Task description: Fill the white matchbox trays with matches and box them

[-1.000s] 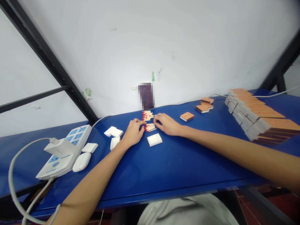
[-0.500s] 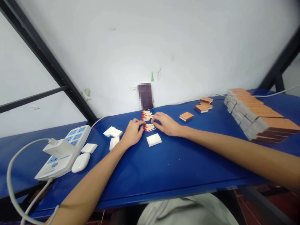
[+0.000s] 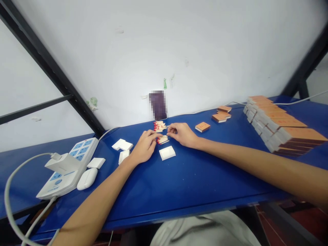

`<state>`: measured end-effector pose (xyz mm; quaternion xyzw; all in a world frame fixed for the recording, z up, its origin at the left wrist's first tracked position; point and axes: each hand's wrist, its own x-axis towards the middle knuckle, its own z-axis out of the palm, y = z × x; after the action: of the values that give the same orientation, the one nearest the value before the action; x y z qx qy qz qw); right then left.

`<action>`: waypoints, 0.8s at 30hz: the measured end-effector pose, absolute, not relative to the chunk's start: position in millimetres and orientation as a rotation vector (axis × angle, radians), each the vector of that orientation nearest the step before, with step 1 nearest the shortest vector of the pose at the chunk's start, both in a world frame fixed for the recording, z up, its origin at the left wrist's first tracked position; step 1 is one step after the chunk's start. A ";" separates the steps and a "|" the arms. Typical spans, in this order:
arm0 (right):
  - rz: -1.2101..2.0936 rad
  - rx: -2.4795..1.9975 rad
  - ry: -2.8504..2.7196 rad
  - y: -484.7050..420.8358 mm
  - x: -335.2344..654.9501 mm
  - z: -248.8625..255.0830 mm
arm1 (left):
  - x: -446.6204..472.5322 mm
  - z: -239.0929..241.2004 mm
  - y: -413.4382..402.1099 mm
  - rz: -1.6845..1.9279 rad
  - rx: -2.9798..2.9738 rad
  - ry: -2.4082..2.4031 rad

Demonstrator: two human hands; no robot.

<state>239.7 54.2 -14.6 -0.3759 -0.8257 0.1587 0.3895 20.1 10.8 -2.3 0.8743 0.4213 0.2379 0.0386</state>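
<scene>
Red-headed matches lie in two groups, a far pile point(image 3: 159, 126) and a smaller near pile point(image 3: 163, 140), heads to the left. My left hand point(image 3: 145, 146) rests on the table at the head side of the near pile, open, its fingers stretched towards those matches. At the stick ends, my right hand point(image 3: 183, 134) is closed in a pinch; what its fingertips hold, if anything, is too small to make out. Just in front of the near pile sits a white matchbox tray point(image 3: 167, 153), apart from both hands.
Several white trays point(image 3: 124, 156) lie left of my left hand, near an earbud case point(image 3: 87, 178) and a power strip point(image 3: 74, 164) with a cable. To the right are loose matchboxes point(image 3: 202, 127) and a long stack of matchboxes point(image 3: 287, 128). A blurred-out dark rectangle point(image 3: 159, 105) leans on the wall.
My right hand's fingers have drawn together into a pinch at the stick ends. My left index finger now reaches further over the near matches. The view has shifted slightly.
</scene>
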 end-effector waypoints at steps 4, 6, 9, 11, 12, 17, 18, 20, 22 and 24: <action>0.301 -1.021 -2.147 49.6 239.4 -11.0 | 19.7 -1.2 8.7 0.686 2.725 1.262; 0.247 -0.994 -2.216 47.6 239.2 -10.6 | 19.5 -2.1 9.5 0.698 2.728 1.276; 0.206 -0.916 -2.310 45.5 239.1 -11.2 | 19.0 -3.8 11.8 0.736 2.716 1.306; 0.193 -0.870 -2.338 44.0 239.3 -11.1 | 18.6 -4.8 13.4 0.741 2.710 1.327; 0.188 -0.855 -2.346 43.1 239.4 -10.7 | 18.3 -5.2 14.0 0.740 2.706 1.341; 0.167 -0.904 -2.388 39.2 239.8 -8.5 | 18.1 -6.4 15.0 0.766 2.679 1.402; 0.174 -0.905 -2.391 39.0 239.9 -8.6 | 18.3 -6.3 14.8 0.773 2.677 1.398; 0.205 -0.881 -2.400 38.6 239.9 -8.7 | 19.0 -5.9 13.9 0.784 2.685 1.361; 0.246 -0.861 -2.412 37.9 240.1 -8.2 | 20.0 -4.9 12.6 0.790 2.706 1.299; 0.291 -0.858 -2.434 36.3 240.6 -6.5 | 21.2 -3.2 10.7 0.792 2.726 1.242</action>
<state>240.6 36.3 -6.5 -0.3181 -0.9027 0.1078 0.2689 21.2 10.7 -3.2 0.8795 0.4007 0.2557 0.0216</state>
